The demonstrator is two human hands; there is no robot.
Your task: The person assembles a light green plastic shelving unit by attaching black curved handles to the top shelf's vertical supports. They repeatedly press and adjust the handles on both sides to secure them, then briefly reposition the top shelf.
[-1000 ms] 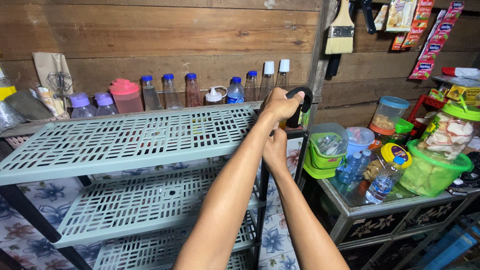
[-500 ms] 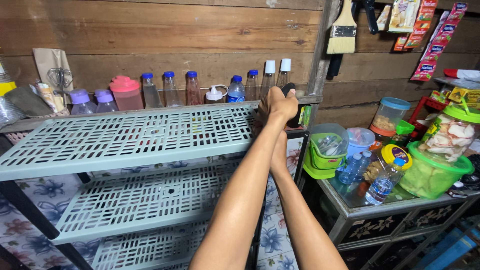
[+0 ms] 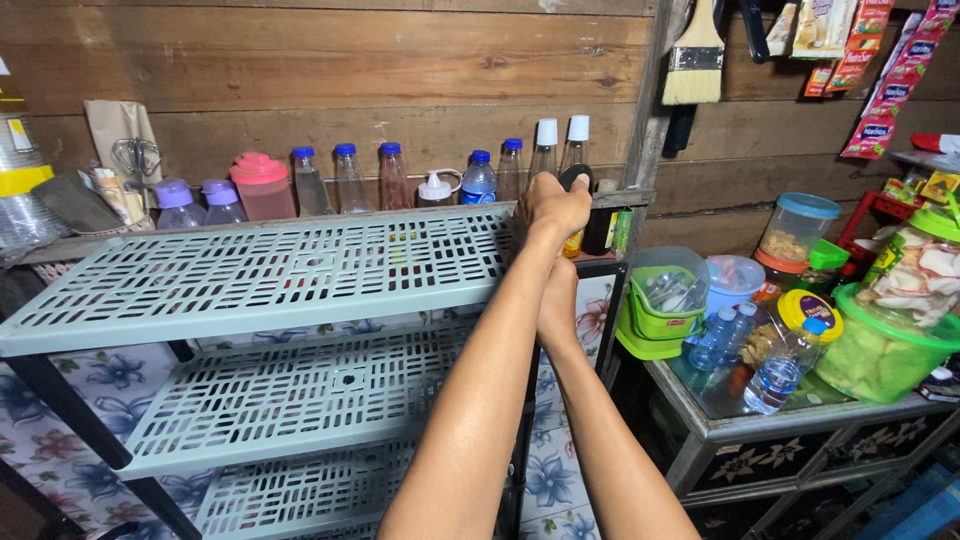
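Note:
A pale green plastic rack has slotted shelves, with the top shelf (image 3: 270,270) and two lower ones on black posts. My left hand (image 3: 552,205) is closed in a fist at the top shelf's back right corner, around the black top of the corner post (image 3: 574,176). My right hand (image 3: 558,305) is directly below it, under the top shelf, wrapped around the same post. My left forearm partly hides it.
A row of bottles (image 3: 480,180) stands on a wooden ledge behind the rack. To the right, a glass-topped cabinet (image 3: 720,425) carries green plastic tubs (image 3: 660,310), jars and water bottles (image 3: 785,365). A paintbrush (image 3: 695,55) hangs on the plank wall.
Both hands stay at the rack's back right corner. My left hand has shifted slightly on the post top, and my right hand has slid a little lower.

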